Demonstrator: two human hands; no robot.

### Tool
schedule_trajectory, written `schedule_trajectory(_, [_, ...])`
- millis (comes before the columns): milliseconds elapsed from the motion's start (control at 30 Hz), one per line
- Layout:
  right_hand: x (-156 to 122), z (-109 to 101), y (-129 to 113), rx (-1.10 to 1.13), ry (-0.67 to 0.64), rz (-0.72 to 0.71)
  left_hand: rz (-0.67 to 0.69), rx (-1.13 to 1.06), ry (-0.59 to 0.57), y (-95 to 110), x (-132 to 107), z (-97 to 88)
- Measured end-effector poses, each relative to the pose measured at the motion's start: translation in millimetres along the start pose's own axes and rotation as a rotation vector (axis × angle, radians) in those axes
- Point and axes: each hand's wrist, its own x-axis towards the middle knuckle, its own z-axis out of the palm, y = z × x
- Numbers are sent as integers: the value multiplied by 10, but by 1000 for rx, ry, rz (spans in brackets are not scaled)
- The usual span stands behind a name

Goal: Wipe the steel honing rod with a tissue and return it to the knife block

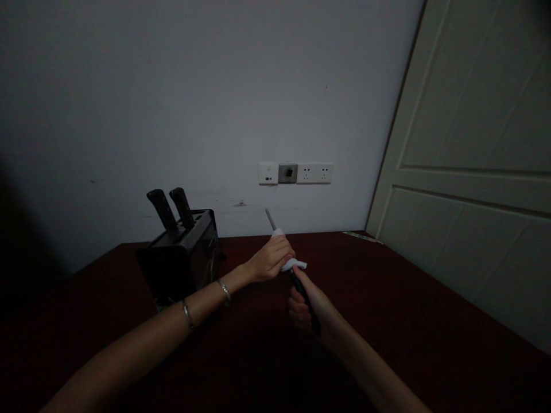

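Observation:
My right hand (312, 304) is wrapped round the black handle of a honing steel (270, 218), its thumb stretched along the top. The thin grey rod points up and away toward the wall. My left hand (271, 258) is closed round the rod's middle with a white cloth (294, 264) in its grip; whether it is fabric or paper I cannot tell. Bits of the cloth stick out above and below the fingers. To the left of my hands stands a dark knife block (196, 235), with two black-handled knives (171, 209) upright in its slots.
The dark red table (365, 292) runs back to a pale wall (215, 103). Sockets and a switch panel (296, 174) are set in the wall above its back edge. A panelled white door (465, 172) rises along the right side. A thin flat strip (361, 236) lies at the far right corner.

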Motion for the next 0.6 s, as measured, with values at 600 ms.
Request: schedule_trajectory(600, [39,-34,101,89,-19,-23,132,287,15,-307,181,252])
